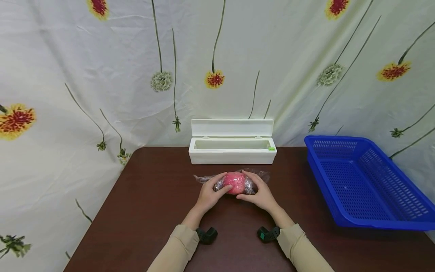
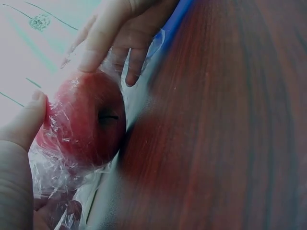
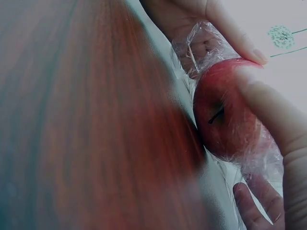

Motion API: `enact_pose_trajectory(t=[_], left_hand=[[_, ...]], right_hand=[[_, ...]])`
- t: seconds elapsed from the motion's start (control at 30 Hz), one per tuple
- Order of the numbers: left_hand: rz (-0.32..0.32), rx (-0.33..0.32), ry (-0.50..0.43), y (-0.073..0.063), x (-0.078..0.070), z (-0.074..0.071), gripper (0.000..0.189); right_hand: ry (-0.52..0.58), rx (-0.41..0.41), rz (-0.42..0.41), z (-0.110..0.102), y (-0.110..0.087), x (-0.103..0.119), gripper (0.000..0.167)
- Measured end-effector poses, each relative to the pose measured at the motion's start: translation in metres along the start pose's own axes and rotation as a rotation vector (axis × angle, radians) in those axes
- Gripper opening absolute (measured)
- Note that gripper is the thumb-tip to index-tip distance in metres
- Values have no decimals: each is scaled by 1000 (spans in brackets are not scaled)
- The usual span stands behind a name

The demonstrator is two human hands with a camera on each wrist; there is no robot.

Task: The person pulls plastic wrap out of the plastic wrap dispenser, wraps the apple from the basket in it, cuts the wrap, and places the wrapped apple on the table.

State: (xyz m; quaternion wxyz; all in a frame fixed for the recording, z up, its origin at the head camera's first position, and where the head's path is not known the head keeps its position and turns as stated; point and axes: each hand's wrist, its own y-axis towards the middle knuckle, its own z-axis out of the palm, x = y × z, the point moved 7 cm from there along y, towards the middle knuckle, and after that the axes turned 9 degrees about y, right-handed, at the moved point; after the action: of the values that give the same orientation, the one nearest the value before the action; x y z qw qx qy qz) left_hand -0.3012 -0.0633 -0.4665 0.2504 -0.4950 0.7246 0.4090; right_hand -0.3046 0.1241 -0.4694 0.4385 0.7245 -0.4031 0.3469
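A red apple [image 1: 235, 183] wrapped in clear cling film [image 1: 263, 175] is between my hands, low over the brown table. Loose film sticks out on both sides of it. My left hand [image 1: 208, 195] holds the apple from the left, thumb [image 2: 29, 115] on its near side and fingers round behind. From the right, my right hand [image 1: 262, 194] holds it likewise, with its thumb [image 3: 268, 105] against the film. The apple's stem [image 3: 217, 115] shows through the wrap. Whether the apple touches the table, I cannot tell.
Behind the apple stands a long white box [image 1: 232, 157], its lid [image 1: 232, 127] raised, with a small green piece [image 1: 271, 149] on its rim. At the right is a blue perforated basket [image 1: 326, 189]. A flowered cloth [image 1: 129, 56] hangs behind the table [image 1: 142, 211].
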Motion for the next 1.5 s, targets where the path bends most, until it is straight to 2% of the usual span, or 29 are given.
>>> enact_pose_trajectory(t=[0.2, 0.57, 0.73, 0.87, 1.07, 1.5], left_hand=[[-26, -8, 14, 0, 3, 0, 53], [-52, -30, 30, 1, 5, -1, 50], [-15, -54, 49, 1, 3, -3, 49], [31, -77, 68, 1, 0, -4, 58], [39, -16, 27, 0, -2, 0, 73], [42, 68, -25, 0, -1, 8, 73]], right_hand=[[-2, 3, -43, 0, 0, 0, 76], [-38, -14, 48, -1, 0, -5, 71], [-45, -4, 74, 0, -1, -4, 67], [-41, 0, 98, 0, -1, -5, 64], [-26, 8, 98, 0, -1, -6, 62], [5, 11, 96, 0, 0, -6, 56]])
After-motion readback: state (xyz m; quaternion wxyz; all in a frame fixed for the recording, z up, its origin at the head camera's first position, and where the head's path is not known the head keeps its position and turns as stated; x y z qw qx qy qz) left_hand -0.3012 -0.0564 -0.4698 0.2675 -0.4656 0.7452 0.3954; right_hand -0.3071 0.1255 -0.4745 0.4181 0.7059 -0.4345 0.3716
